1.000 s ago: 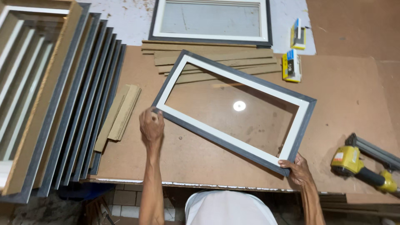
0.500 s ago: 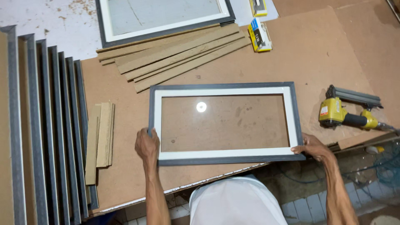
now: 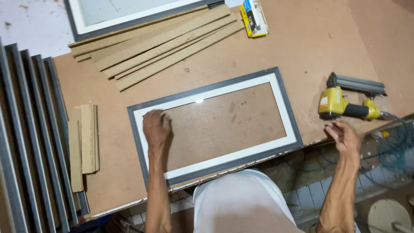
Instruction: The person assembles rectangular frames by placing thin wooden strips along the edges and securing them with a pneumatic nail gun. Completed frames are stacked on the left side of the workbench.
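A grey picture frame [image 3: 282,97] with a white inner border and a glass pane lies flat on the brown work board [image 3: 302,47], its long side along the front edge. My left hand [image 3: 156,127] rests on the frame's left end, fingers curled over the white border and the glass. My right hand [image 3: 344,136] hovers off the frame's right end with fingers apart and nothing in it, just below a yellow nail gun [image 3: 345,101] lying on the board.
Several long fibreboard strips [image 3: 159,47] lie fanned at the back, next to another grey frame [image 3: 129,15] and a small yellow-blue box [image 3: 254,17]. Short strips [image 3: 86,142] lie at left. Several frames [image 3: 30,142] stand on edge far left. A blue hose [image 3: 396,146] coils lower right.
My right hand has let go of the frame's right corner and moved toward the nail gun. My left hand shifted from the frame's outer edge onto its face. The frame now lies slightly tilted.
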